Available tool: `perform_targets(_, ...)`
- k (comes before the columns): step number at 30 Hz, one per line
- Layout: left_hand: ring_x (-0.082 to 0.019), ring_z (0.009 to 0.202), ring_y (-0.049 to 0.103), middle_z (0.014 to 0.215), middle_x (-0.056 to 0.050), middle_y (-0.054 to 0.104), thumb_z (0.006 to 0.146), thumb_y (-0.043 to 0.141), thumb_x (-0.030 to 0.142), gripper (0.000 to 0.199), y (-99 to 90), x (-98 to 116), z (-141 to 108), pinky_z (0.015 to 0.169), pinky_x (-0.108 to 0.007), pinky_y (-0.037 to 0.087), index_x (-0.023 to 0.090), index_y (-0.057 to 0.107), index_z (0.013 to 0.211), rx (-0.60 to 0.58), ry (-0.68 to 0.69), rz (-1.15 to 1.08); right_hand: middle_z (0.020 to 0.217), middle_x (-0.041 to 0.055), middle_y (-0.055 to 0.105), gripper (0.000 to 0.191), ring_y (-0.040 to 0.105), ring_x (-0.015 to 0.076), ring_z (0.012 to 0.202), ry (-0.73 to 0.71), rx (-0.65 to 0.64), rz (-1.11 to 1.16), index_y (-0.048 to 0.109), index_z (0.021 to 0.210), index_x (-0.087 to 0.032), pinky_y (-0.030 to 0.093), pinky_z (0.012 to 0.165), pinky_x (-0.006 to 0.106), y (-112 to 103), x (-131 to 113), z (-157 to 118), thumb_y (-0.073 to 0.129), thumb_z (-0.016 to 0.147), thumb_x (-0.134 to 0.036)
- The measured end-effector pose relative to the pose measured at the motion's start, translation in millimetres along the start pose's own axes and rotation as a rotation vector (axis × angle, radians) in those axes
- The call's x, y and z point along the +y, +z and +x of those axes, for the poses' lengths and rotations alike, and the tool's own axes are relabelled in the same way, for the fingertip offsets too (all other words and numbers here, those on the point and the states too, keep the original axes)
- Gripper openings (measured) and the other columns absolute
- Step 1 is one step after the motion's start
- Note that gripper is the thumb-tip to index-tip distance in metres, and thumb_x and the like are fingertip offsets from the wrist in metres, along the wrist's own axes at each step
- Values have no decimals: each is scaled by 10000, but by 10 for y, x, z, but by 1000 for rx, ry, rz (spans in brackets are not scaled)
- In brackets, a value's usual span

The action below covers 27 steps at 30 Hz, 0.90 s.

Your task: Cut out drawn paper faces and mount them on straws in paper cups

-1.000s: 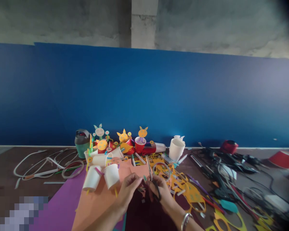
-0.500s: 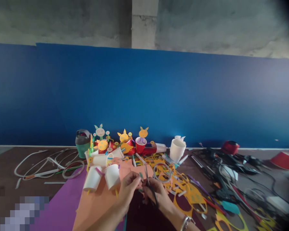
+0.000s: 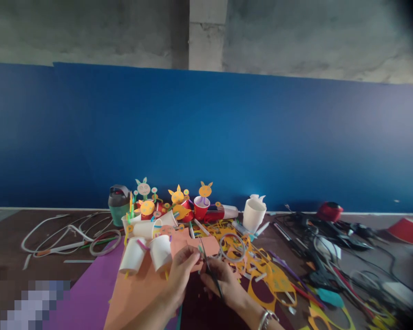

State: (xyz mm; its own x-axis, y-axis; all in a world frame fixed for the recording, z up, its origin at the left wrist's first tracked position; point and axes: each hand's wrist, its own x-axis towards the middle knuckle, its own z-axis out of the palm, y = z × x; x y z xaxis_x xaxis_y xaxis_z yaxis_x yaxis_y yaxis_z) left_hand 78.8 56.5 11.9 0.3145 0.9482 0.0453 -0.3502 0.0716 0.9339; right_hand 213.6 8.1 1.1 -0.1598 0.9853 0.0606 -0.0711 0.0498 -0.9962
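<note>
My right hand (image 3: 222,277) is closed round a pair of dark-handled scissors (image 3: 211,270), whose blades point up and away, close to my left fingertips. My left hand (image 3: 184,268) pinches a small piece of greenish paper (image 3: 200,250) between thumb and fingers; its exact shape is too small to make out. Both hands are above orange paper (image 3: 137,293) and a dark sheet. Beside my left hand, two white paper cups (image 3: 161,252) lean with strips attached. Behind them stand paper cups with cut-out animal faces (image 3: 205,189).
Yellow paper scraps (image 3: 271,275) and a roll of clear tape (image 3: 232,247) lie to the right. Further right are a glue gun (image 3: 321,275) and tangled cables. Stacked white cups (image 3: 254,214) stand at the back. Purple paper (image 3: 86,293) and white cables (image 3: 69,233) lie left.
The scissors have tilted further left, and my right hand has turned slightly with them. My left hand keeps its pinch in nearly the same place.
</note>
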Motion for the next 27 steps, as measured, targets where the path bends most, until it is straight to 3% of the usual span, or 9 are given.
perform_targets(14,-142,697,564,683,-12,624,732,681,306,166,-6,-3,11,681,-242,442,158,624,683,-13,-23,-28,467,-87,443,263,390,44,335,-4,39,-61,475,682,-175,338,329,151,52,-85,-21,633,735,-378)
perform_targets(27,-154,717,577,708,-22,634,713,704,326,185,-15,4,6,699,-260,451,157,631,691,1,-45,-26,447,-74,482,304,428,56,333,10,-9,23,517,713,-153,336,334,148,36,-85,-29,688,714,-406)
